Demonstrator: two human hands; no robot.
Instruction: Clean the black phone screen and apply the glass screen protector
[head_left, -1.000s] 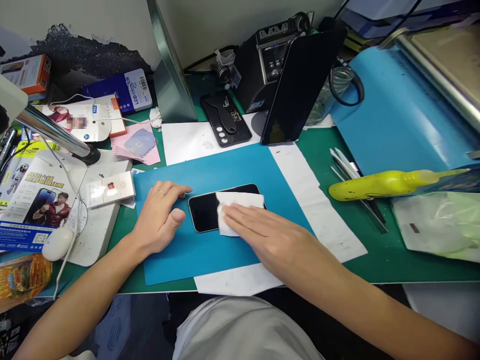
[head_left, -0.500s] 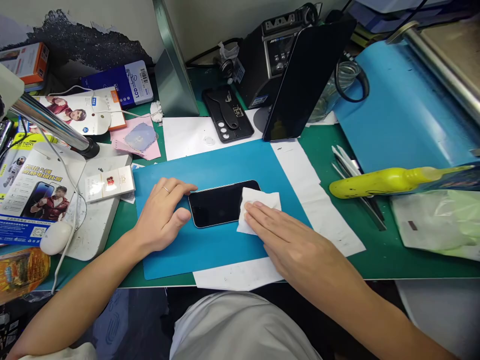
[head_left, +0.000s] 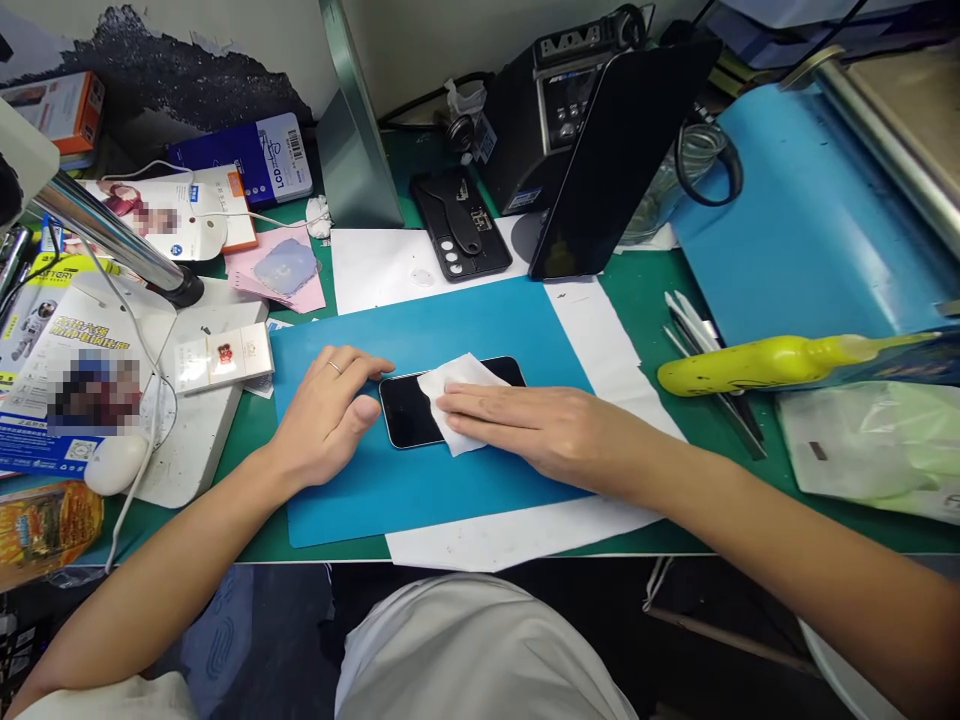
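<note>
A smartphone with a black screen lies face up on the blue mat. Across its middle is a white wipe, pressed flat under the fingers of my right hand, which partly hide it. My left hand rests at the phone's left end, thumb and fingers apart, the index fingertip by the upper left corner. Nothing is held in the left hand.
Behind the mat lie a black phone case and a dark tablet-like screen on a stand. To the right are a yellow bottle, several tweezers and a plastic bag. A lamp base and packaging boxes crowd the left.
My right hand has slid the wipe leftward along the phone, from its right end to the middle. The left hand stays by the left end.
</note>
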